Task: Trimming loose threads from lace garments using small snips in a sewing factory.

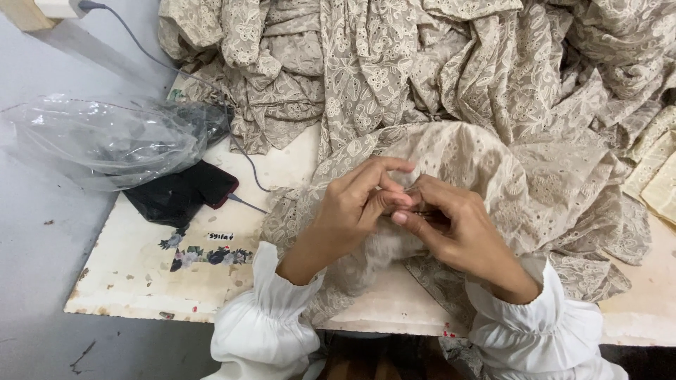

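From the head view, the left hand [352,211] and the right hand [458,229] meet over the middle of the worn white desk [141,274], near its front edge. Both rest on a beige eyelet-embroidered cotton fabric [493,162], which lies bunched from the desk's far edge down to the hands. The left grip is narrow, thumb and fingers pinched on a fold of that fabric. The right grip is also narrow, closed on a thin dark tool too small to tell, touching the same fold. White gathered sleeves [264,317] cover both wrists. Toward the desk's left edge lie a crumpled clear plastic bag [98,141], a black phone [211,184] with a grey cable [246,165] plugged in, and dark cloth beneath it.
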